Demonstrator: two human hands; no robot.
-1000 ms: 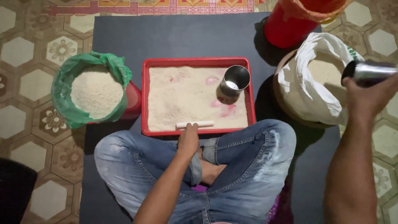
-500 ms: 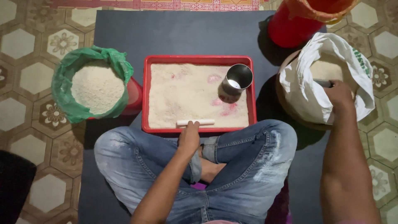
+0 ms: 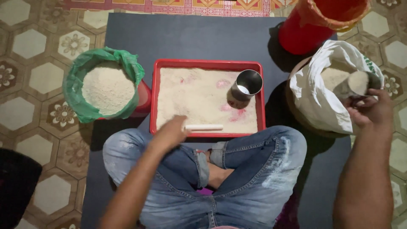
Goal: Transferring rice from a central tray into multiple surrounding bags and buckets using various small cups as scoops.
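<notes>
I sit cross-legged in jeans before a red tray (image 3: 207,63) spread with pale rice. A steel cup (image 3: 246,86) stands in the tray's right part. A white stick (image 3: 204,127) lies along the near rim. My left hand (image 3: 171,133) hovers at the tray's near left edge, next to the stick, blurred, holding nothing I can see. My right hand (image 3: 373,111) grips a steel scoop (image 3: 358,85) heaped with rice, lifted over the open white sack (image 3: 322,95) on the right.
A green bag (image 3: 107,87) full of rice sits left of the tray, over a red bowl. A red bucket (image 3: 316,23) stands at the back right. A dark mat (image 3: 190,36) lies on the patterned tile floor.
My right hand dipped the scoop into the white sack and now lifts it out full of rice. My left hand has slid left, off the stick, along the tray's near rim.
</notes>
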